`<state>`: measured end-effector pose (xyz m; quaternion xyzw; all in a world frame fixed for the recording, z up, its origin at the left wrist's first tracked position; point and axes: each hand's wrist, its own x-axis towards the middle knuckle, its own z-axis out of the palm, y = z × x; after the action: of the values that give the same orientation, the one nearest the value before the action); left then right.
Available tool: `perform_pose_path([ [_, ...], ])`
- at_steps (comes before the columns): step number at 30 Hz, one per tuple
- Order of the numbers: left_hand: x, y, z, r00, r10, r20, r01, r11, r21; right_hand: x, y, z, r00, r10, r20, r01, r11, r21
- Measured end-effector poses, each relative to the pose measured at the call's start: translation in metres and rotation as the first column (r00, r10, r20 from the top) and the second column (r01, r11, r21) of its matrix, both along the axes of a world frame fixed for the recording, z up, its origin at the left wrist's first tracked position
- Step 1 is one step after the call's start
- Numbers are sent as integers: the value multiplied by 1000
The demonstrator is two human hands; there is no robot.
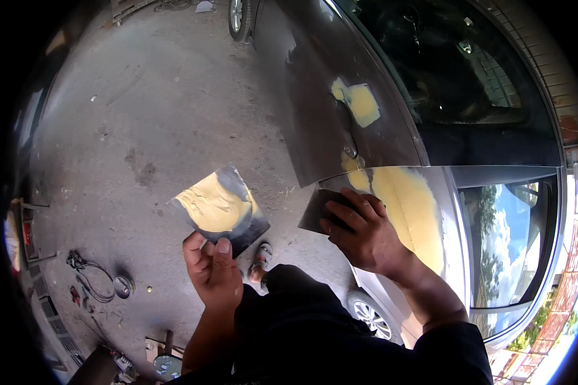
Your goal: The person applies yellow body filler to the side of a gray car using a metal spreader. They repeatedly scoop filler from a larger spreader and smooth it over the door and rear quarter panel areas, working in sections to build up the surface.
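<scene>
My left hand [213, 269] pinches the edge of a flat square mixing board [249, 235], its thumb on top. A thick layer of pale yellow body filler [213, 203] covers much of the board. In my right hand [370, 236] is a dark, flat filler spreader [316, 212], gripped with the fingers across its face. The spreader is at the car's side, next to a panel with a long smeared patch of yellow filler [412, 208]; whether it touches the panel I cannot tell. Smaller yellow patches [363, 104] lie around the handle [347, 131] of the dark door [302, 83].
The car's window [504, 237] and rear wheel [372, 317] are on the right. A coiled hose or cable [96, 282] and a round disc-like thing [123, 286] lie on the concrete floor [135, 128] at the left. One sandalled foot [261, 262] shows below the board.
</scene>
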<state>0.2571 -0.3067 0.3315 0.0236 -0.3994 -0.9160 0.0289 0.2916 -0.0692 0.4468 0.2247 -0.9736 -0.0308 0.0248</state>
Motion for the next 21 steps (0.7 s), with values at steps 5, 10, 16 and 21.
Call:
perform_pose_path([
  [5, -4, -46, -81, 983, -55, 174, 37, 994, 105, -14, 69, 5, 965, -115, 237, 22, 931, 364],
  [10, 43, -60, -172, 909, -17, 417, -3, 999, 47, -61, 94, 6, 912, -79, 402, -219, 735, 642],
  [16, 89, -40, -231, 984, -174, 27, 23, -25, -999, -85, 106, -18, 830, -95, 549, -369, 645, 669],
  [21, 118, -25, -257, 978, -101, 181, 194, 140, -971, -96, 107, -25, 801, -48, 597, -439, 632, 639],
])
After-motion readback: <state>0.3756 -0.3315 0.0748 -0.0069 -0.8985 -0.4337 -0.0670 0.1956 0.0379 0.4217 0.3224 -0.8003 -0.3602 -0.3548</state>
